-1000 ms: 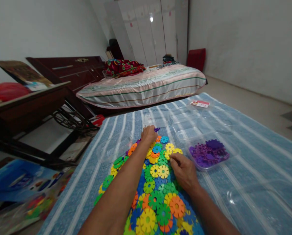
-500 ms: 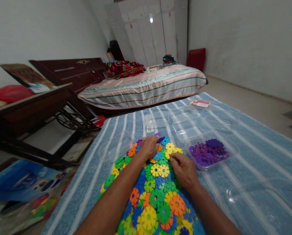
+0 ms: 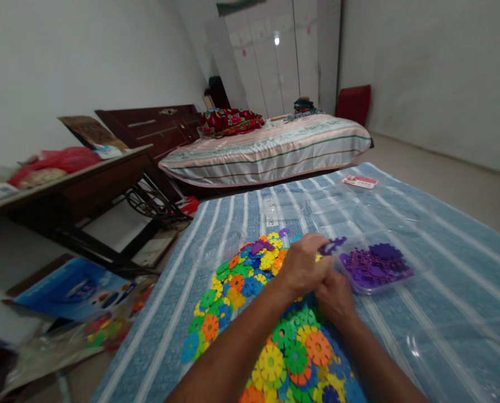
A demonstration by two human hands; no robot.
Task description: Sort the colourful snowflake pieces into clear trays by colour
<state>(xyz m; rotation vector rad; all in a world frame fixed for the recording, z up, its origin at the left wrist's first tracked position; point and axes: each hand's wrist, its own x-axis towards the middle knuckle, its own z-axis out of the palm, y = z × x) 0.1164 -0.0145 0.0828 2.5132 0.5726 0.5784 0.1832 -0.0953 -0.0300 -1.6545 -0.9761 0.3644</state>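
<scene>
I pinch a purple snowflake piece (image 3: 333,245) in my left hand (image 3: 302,266), holding it just above the near edge of the clear tray (image 3: 405,278) of purple pieces on the striped blue mat (image 3: 443,235). My right hand (image 3: 336,296) rests curled on the pile of mixed pieces (image 3: 250,274), fingers hidden behind the left. I judge I'm sorting purples out; next comes letting go over the tray.
</scene>
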